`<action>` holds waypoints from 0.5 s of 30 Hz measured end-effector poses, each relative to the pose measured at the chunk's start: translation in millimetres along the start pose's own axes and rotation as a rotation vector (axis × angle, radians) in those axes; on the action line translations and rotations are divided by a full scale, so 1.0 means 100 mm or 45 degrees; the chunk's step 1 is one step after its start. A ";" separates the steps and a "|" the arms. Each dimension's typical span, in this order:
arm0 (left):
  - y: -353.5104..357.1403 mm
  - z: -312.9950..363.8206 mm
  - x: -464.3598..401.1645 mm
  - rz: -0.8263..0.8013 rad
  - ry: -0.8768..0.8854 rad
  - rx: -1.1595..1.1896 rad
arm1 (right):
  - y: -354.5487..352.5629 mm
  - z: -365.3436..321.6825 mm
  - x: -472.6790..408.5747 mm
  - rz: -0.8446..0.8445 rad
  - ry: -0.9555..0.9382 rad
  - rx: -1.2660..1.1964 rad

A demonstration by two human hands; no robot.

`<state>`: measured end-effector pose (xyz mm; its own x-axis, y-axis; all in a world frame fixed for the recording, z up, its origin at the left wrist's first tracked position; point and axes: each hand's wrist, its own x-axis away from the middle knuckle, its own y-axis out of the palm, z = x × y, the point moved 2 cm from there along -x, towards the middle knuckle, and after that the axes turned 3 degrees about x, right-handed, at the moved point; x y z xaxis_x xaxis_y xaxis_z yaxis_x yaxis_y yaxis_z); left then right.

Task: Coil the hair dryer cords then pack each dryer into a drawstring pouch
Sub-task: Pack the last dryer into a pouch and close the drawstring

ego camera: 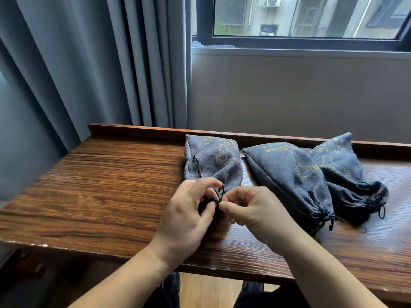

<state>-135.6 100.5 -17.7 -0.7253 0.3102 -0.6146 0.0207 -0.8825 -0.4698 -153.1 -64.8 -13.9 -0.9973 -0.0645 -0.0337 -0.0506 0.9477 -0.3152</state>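
You have three grey fabric drawstring pouches with yellow printed hair-dryer outlines on the brown wooden table. One pouch lies just beyond your two hands, its black drawstring cord pinched between them. The second pouch and third pouch lie to the right of your right hand, overlapping. Your left hand makes two hands in view.

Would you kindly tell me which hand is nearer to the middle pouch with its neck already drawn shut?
Right. The right hand sits just beside the middle pouch, apart from it; the left hand lies farther off, beyond the right hand.
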 end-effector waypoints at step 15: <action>-0.05 -0.12 -0.02 -0.138 0.057 -0.102 | -0.05 -0.04 -0.03 0.028 -0.113 0.280</action>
<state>-126.2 108.5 -21.9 -0.6946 0.4192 -0.5846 0.0002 -0.8125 -0.5829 -149.9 -68.4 -8.2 -0.9891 -0.0807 -0.1232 -0.0063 0.8589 -0.5121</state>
